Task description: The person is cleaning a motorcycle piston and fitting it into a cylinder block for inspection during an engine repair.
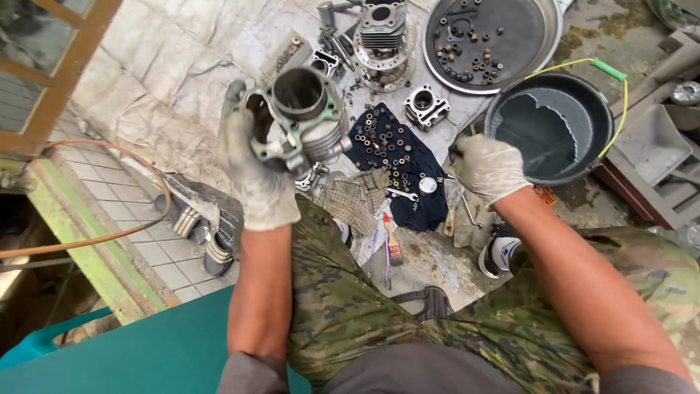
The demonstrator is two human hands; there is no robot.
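Note:
My left hand (255, 175), in a dirty white glove, grips a grey engine cylinder (306, 120) with cooling fins and a round bore, held up with the bore facing me. My right hand (487, 168), also gloved, is closed near the rim of a black bucket (605, 124), apparently on a thin tool that reaches into the bucket; what it is I cannot tell. Below the hands lies a dark blue cloth (408, 182) covered with several small nuts and rings.
A second finned cylinder (383, 33) and a small engine part (425, 106) lie on the pale tarp (182, 66). A round metal tray (539, 22) holds several bolts. A wrench (402, 194), sandals (197, 226), an orange hose (146, 168) and a grey bin (649, 146) lie around.

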